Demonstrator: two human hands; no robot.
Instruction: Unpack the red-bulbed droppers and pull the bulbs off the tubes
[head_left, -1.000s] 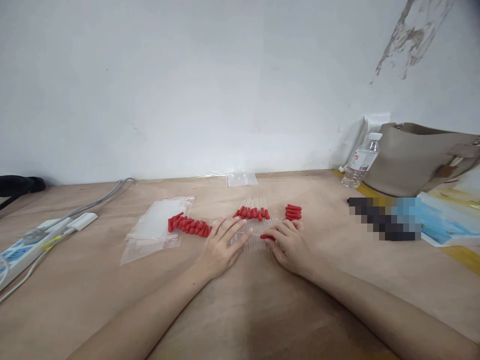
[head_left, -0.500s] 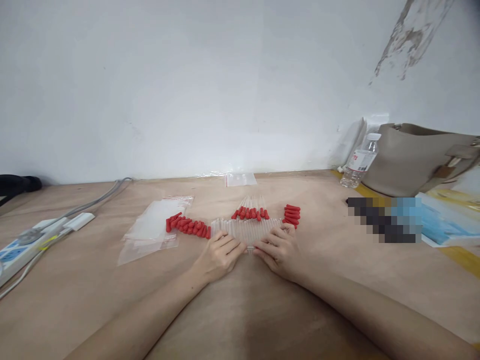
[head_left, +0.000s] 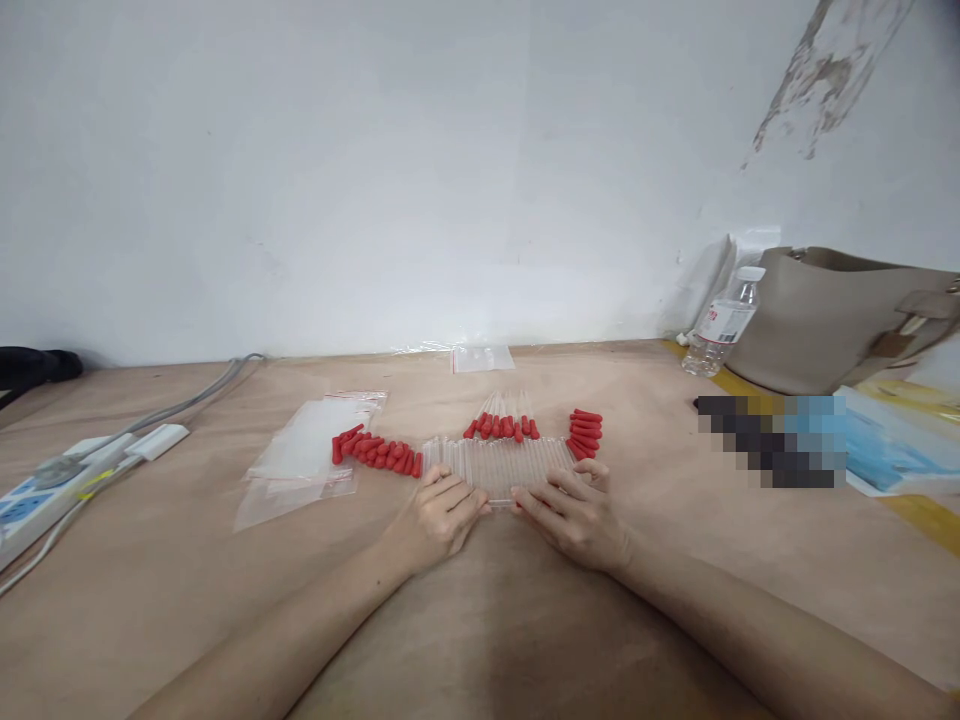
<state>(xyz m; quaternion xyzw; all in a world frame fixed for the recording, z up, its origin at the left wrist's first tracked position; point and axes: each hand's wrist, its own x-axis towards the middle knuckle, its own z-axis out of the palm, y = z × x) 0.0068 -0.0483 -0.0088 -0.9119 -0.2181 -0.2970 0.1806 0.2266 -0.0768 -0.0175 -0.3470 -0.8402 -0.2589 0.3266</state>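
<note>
A row of clear glass tubes (head_left: 499,463) lies side by side on the wooden table (head_left: 480,620). My left hand (head_left: 441,515) rests at the row's near left edge, fingers curled, tips touching the tubes. My right hand (head_left: 577,512) lies at the near right edge, fingers stretched flat against the tube ends. Red rubber bulbs lie in a left pile (head_left: 379,451) and a right stack (head_left: 585,428). Behind the row are several droppers with red bulbs fitted (head_left: 502,425).
Clear zip bags (head_left: 304,460) lie left of the bulbs, another small bag (head_left: 480,358) by the wall. A power strip with cables (head_left: 52,480) is at far left. A water bottle (head_left: 721,322) and a beige bag (head_left: 832,315) stand at right.
Both hands drew back toward me from on top of the tubes to the row's near edge. The red bulb seen under my right fingers is no longer there.
</note>
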